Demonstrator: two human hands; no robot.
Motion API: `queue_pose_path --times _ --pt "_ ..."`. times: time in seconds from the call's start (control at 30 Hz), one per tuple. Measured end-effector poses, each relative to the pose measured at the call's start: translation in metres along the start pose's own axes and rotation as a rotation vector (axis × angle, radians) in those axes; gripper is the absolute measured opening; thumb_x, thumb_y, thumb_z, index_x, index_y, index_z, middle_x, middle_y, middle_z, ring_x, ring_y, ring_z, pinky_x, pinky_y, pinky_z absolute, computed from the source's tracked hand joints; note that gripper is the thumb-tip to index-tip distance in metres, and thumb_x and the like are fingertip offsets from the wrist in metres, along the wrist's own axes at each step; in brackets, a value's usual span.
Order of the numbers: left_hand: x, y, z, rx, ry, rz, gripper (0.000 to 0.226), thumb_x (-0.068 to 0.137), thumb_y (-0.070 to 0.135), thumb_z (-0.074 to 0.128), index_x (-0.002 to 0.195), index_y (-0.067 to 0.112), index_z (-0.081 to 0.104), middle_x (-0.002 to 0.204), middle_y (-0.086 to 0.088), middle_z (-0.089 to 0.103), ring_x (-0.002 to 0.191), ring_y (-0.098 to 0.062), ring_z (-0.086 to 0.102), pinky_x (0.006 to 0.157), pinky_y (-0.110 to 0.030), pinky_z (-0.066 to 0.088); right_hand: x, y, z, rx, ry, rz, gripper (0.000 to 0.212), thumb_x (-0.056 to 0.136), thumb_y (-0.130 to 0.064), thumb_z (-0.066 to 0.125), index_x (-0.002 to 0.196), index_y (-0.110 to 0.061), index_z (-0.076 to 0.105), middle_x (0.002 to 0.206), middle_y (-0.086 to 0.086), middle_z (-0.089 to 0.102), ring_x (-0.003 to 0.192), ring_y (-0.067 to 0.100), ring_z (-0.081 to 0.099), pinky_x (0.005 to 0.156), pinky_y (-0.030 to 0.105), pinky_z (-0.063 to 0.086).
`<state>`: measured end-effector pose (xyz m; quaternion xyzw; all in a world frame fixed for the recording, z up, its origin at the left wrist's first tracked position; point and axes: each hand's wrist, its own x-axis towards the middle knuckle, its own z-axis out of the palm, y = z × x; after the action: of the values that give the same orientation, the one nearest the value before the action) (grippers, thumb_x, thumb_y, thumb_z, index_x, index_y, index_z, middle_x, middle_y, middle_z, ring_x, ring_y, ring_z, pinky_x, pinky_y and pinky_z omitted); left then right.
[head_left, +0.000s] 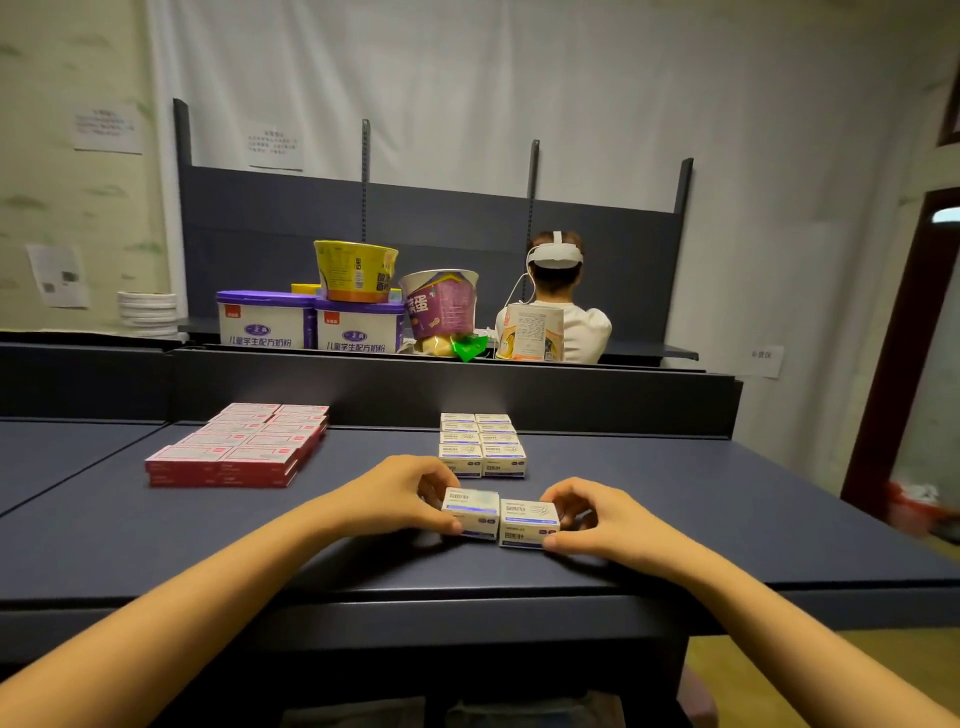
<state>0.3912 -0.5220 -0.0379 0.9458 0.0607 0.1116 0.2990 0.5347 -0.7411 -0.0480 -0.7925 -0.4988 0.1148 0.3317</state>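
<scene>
Near the front edge of the dark surface (675, 519), just short of the white stack (482, 444): slide both boxes far-ward as a pair, faces flush, lined up with the stack's two columns, level, without squeezing the card. Forearms stretched forward, low. Left hand (400, 493) curled round the left box (470, 512), right hand (597, 519) gripping the right box (527, 522), thumbs on the near faces.

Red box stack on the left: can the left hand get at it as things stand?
Probably yes: nothing stands between the left hand and the red box stack. The hand grips a small white box, so it must let go first.
</scene>
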Motion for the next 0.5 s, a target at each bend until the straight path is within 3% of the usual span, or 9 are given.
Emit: queue_pose_path --times 0.13,0.27,0.5 --pt "0.010 -0.003 -0.007 -0.101 0.164 -0.032 0.041 0.073 0.023 0.078 0.109 0.014 0.061 0.100 -0.001 0.069 0.085 -0.010 0.066 0.077 -0.018 0.052 -0.002 0.002 0.000 0.023 0.047 -0.014 0.032 0.079 -0.031 0.069 0.107 -0.031 0.053 0.103 -0.014 0.059 0.092 0.007 0.059 0.074 0.011 0.051" --pt "0.027 -0.007 -0.009 -0.075 0.181 -0.088 0.046 0.075 0.025 0.076 0.115 0.009 0.059 0.109 -0.007 0.068 0.096 -0.018 0.065 0.087 -0.029 0.052 -0.003 0.004 0.000 0.032 0.068 -0.032 0.032 0.079 -0.030 0.070 0.106 -0.033 0.053 0.103 -0.014 0.061 0.094 0.007 0.060 0.078 0.013 0.052" --pt "0.036 -0.016 0.007 -0.056 0.191 -0.147 0.047 0.072 0.025 0.079 0.110 0.013 0.053 0.106 -0.008 0.066 0.092 -0.019 0.064 0.081 -0.024 0.049 -0.003 0.002 -0.008 0.047 0.099 -0.074 0.030 0.080 -0.026 0.070 0.103 -0.036 0.054 0.102 -0.017 0.063 0.096 0.006 0.061 0.080 0.015 0.052"
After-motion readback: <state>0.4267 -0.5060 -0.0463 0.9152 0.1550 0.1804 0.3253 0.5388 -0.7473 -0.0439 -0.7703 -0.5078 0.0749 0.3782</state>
